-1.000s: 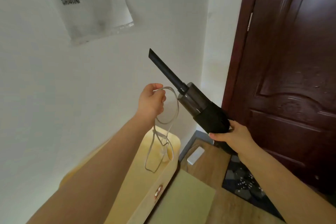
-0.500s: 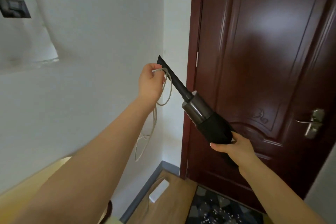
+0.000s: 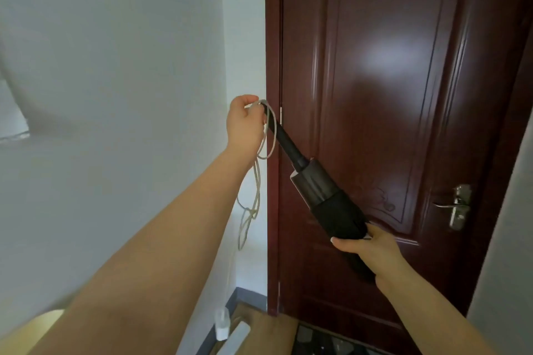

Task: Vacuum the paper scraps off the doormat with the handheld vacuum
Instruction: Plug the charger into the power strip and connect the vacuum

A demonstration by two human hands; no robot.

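I see my right hand [image 3: 372,248] low on the right, and it grips the rear part of the black handheld vacuum with a grey cylinder body and a long narrow nozzle [image 3: 331,204]. The thumb lies over the black body and the other fingers go round it from behind. The vacuum is tilted, with the nozzle going up and to the left toward my left hand [image 3: 245,124].

My left hand is raised and its fingers are curled round a thin white looped cord [image 3: 255,187]. The nozzle tip is just beside these fingers, inside or behind the top loop; I cannot tell if it touches the hand. The cord hangs down below the left hand along the white wall [image 3: 115,95], and its lower end reaches a small white plug block [image 3: 222,326] near the floor.

Behind both hands stands the dark red-brown wooden door [image 3: 389,66], closed, with a silver lever handle [image 3: 455,206] to the right of the right hand. The door frame edge runs straight down just beside the left hand.

Below the right forearm, at the bottom edge of the view, I see only a strip of the dark patterned doormat [image 3: 326,340], in front of the door and well below the vacuum. Left of it is a strip of brown wooden floor [image 3: 274,331].
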